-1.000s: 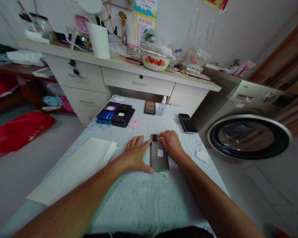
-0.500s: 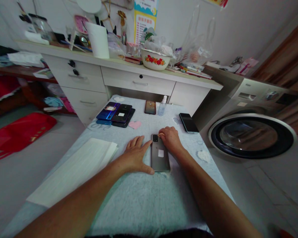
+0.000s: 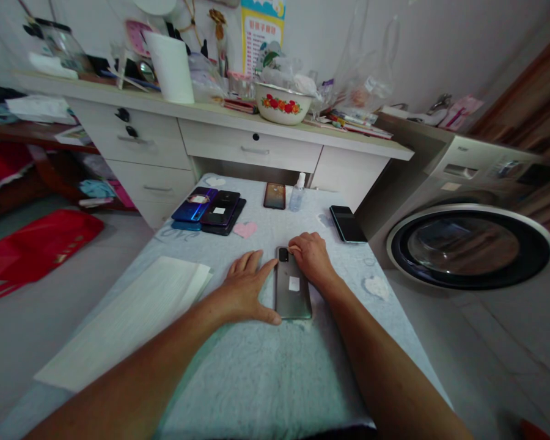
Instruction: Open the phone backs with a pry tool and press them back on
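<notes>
A grey smartphone (image 3: pixel 293 302) lies back side up on the cloth-covered table, with a dark camera block and a small white sticker on it. My left hand (image 3: pixel 247 290) is spread open at its left edge; the forefinger touches near the camera and the thumb rests by the lower left corner. At the phone's upper right, beside the camera block, my right hand (image 3: pixel 312 256) is closed with its fingertips pinched together. Whatever those fingers hold, if anything, is hidden or too small to name.
Folded white paper (image 3: pixel 132 318) lies left. Stacked phones, one of them blue (image 3: pixel 195 205), sit at the far left; a brown phone-like item (image 3: pixel 274 196), a spray bottle (image 3: pixel 297 194) and a dark phone (image 3: pixel 347 224) stand or lie behind. Beyond are a desk (image 3: pixel 247 145) and a washing machine (image 3: pixel 472 177).
The view has shifted slightly, so things appear a little further left. Both hands keep nearly the same places at the phone, and the phone itself stays put on the table.
</notes>
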Demonstrator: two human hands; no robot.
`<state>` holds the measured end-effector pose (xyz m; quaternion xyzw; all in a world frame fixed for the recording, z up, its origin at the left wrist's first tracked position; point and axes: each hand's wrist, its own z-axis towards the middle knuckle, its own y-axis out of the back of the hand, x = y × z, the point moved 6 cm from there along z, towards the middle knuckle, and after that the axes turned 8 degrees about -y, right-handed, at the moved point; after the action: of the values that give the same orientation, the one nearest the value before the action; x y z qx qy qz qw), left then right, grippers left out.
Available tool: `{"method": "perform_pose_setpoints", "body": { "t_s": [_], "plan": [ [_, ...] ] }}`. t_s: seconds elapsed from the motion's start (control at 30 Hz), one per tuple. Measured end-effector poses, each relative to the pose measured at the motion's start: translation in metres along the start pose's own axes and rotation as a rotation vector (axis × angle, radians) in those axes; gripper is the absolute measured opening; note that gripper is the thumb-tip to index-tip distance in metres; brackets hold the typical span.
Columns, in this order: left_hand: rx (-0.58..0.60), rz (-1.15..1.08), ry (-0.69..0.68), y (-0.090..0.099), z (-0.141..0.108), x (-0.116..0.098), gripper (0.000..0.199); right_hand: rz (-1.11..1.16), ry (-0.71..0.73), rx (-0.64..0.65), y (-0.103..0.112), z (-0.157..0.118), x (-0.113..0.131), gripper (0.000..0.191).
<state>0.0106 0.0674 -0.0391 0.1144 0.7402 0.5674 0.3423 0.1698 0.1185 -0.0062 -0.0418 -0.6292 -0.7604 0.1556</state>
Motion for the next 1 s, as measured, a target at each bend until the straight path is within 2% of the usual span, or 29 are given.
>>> {"method": "perform_pose_setpoints", "body": {
  "t_s": [0.2,0.57,0.7,1.0],
  "plan": [
    [0.006,0.005,0.003,0.001,0.000,0.000,0.128,0.011,0.077,0.069,0.002,-0.008,0.008,0.024],
    [0.006,0.012,0.006,-0.001,0.000,-0.001,0.129,0.085,0.190,0.132,0.004,-0.018,0.019,0.014],
    [0.005,0.006,0.007,0.002,-0.001,-0.002,0.126,0.069,0.173,0.114,0.003,-0.016,0.016,0.018],
    [0.020,0.005,0.012,0.004,-0.001,-0.004,0.125,0.028,0.021,0.021,0.000,-0.007,-0.001,0.018]
  ]
}}
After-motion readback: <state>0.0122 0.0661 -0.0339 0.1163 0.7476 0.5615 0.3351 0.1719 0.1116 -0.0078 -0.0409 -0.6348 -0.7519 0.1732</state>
